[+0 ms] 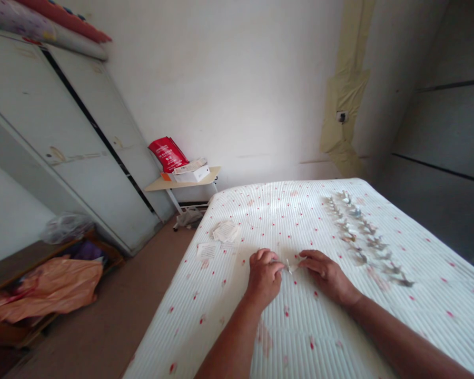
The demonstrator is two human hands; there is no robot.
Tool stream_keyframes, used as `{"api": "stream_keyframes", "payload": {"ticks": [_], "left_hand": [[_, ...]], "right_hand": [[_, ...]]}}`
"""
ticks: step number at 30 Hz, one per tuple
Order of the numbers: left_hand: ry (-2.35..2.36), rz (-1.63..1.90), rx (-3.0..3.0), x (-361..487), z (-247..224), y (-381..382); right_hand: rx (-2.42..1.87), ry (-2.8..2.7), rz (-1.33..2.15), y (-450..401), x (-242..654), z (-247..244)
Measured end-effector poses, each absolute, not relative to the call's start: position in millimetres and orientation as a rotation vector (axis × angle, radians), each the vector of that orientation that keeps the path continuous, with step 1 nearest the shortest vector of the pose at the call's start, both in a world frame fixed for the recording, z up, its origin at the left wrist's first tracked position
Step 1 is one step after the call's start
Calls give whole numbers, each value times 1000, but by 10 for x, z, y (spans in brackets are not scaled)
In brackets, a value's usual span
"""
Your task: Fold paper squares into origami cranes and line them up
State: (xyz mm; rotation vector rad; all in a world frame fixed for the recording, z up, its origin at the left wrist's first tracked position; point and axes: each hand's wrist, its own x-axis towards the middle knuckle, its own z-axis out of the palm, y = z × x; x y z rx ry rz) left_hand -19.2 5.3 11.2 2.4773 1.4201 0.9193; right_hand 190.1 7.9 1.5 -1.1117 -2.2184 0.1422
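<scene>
Over the middle of the bed, a small origami crane (289, 267) of pale paper is held between my two hands. My left hand (264, 278) pinches its left side with thumb and forefinger, the other fingers curled. From the right, my right hand (328, 277) closes its fingertips on the opposite end of the paper. Fine folds are too small to make out. To the right, several similar folded paper cranes (366, 228) stand in rows. A loose pile of square printed paper sheets (226, 231) lies left of my hands, with a separate sheet (206, 251) beside it.
The bed (300, 337) has a white ribbed cover with red dots. Behind its far left corner, a small table (158, 185) bears a red bag (168, 152) and a white box (193, 173). A grey cabinet (82, 142) and an orange plastic bag (51, 287) are left.
</scene>
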Motion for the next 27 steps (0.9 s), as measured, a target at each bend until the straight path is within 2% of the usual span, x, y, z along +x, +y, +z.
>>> {"api": "stream_keyframes", "payload": {"ticks": [10, 19, 27], "left_hand": [[1479, 820, 2535, -123, 108, 29], [1537, 820, 2552, -87, 114, 100], [1552, 845, 2405, -109, 18, 169]], "right_hand": [[-1333, -2482, 37, 26, 1704, 158], [-1523, -2210, 351, 92, 1558, 189], [-1731, -2058, 154, 63, 1332, 170]]}}
